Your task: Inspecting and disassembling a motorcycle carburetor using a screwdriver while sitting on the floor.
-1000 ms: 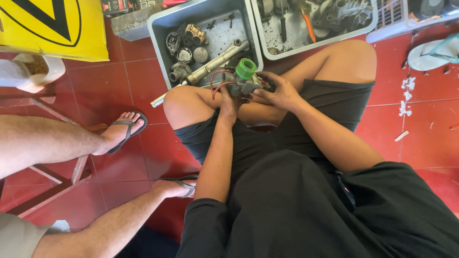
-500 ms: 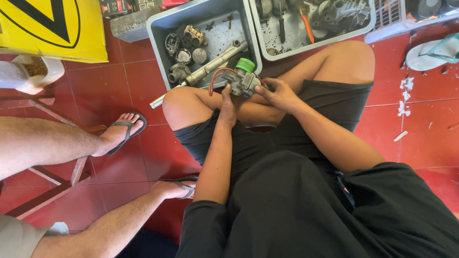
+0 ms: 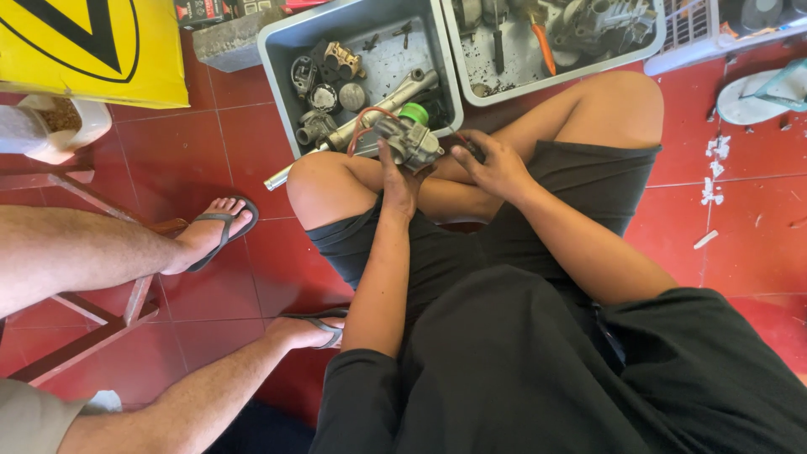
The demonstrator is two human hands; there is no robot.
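Resting above the crossed shins, a grey metal carburettor (image 3: 409,139) with a green cap is gripped by the left hand (image 3: 398,181), fingers closed around it. Just beside it, the right hand (image 3: 494,164) lies loosely curled, apparently empty.

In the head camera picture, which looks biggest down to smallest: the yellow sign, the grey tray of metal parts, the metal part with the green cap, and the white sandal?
1. Yellow sign, though the frame cuts it off.
2. Grey tray.
3. White sandal, also partly cut off.
4. Metal part with the green cap, held in the left hand. It looks close in size to the sandal, so that order is unsure.
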